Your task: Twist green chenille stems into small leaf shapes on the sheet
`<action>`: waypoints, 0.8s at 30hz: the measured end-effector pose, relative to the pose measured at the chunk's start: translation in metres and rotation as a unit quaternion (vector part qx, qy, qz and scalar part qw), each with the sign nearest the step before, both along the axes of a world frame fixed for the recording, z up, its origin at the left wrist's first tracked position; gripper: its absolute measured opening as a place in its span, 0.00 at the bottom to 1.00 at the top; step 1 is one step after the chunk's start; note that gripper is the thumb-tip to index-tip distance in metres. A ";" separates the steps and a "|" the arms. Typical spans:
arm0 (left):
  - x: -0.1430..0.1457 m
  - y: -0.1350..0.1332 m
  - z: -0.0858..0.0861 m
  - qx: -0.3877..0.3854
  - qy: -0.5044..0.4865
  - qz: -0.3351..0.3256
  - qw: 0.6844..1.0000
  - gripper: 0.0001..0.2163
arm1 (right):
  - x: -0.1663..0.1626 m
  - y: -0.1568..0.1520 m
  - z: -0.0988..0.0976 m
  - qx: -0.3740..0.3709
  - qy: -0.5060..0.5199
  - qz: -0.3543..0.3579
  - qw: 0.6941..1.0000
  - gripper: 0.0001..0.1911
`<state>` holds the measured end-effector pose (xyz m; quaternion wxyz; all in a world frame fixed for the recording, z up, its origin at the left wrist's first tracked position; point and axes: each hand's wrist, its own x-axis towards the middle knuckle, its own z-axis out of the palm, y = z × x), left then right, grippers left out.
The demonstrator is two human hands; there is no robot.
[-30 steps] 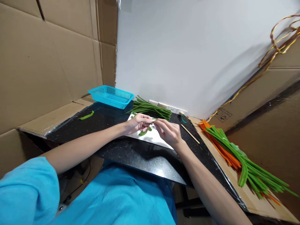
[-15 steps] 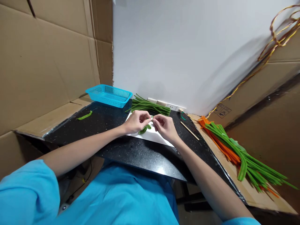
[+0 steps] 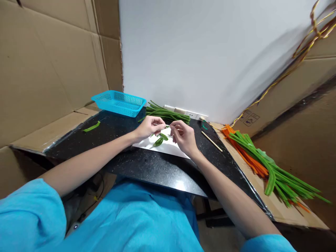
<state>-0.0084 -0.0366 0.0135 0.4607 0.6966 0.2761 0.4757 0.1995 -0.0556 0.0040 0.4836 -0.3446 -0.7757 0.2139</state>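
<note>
My left hand (image 3: 148,126) and my right hand (image 3: 182,135) meet over a white sheet (image 3: 168,147) on the black table (image 3: 147,168). Both pinch a small green looped piece (image 3: 160,138) made of bent fuzzy stems; its leaf-like loops hang just below my fingertips. Behind my hands lies a bundle of dark green stems (image 3: 168,114).
A blue mesh basket (image 3: 118,102) sits at the back left. One green leaf shape (image 3: 91,126) lies on the table's left edge. A thin wooden stick (image 3: 211,141) lies right of my hands. Green and orange stems (image 3: 265,162) are piled on cardboard at the right.
My hands have stayed together on the green piece, with the fingers shifting slightly. The camera has tilted, so everything sits a bit higher and further left.
</note>
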 end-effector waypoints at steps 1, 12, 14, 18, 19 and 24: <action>0.000 0.002 -0.001 -0.033 -0.021 -0.013 0.999 0.12 | 0.003 0.000 -0.001 0.085 -0.061 -0.032 0.994 0.13; 0.009 -0.002 -0.009 -0.150 -0.061 -0.081 0.983 0.15 | 0.021 0.006 0.001 0.400 -0.304 -0.092 0.860 0.11; 0.009 -0.003 -0.008 -0.151 -0.060 -0.086 0.983 0.16 | 0.020 0.005 0.001 0.386 -0.300 -0.092 0.868 0.12; 0.012 -0.005 -0.009 -0.112 -0.044 -0.069 0.990 0.18 | 0.016 0.007 -0.004 0.307 -0.241 -0.089 0.917 0.14; 0.013 -0.006 -0.011 -0.087 -0.037 -0.052 0.994 0.17 | 0.014 0.008 -0.006 0.275 -0.213 -0.088 0.933 0.13; 0.012 -0.010 -0.017 0.178 0.081 0.109 0.975 0.09 | 0.002 0.008 -0.007 0.058 -0.077 -0.016 0.995 0.13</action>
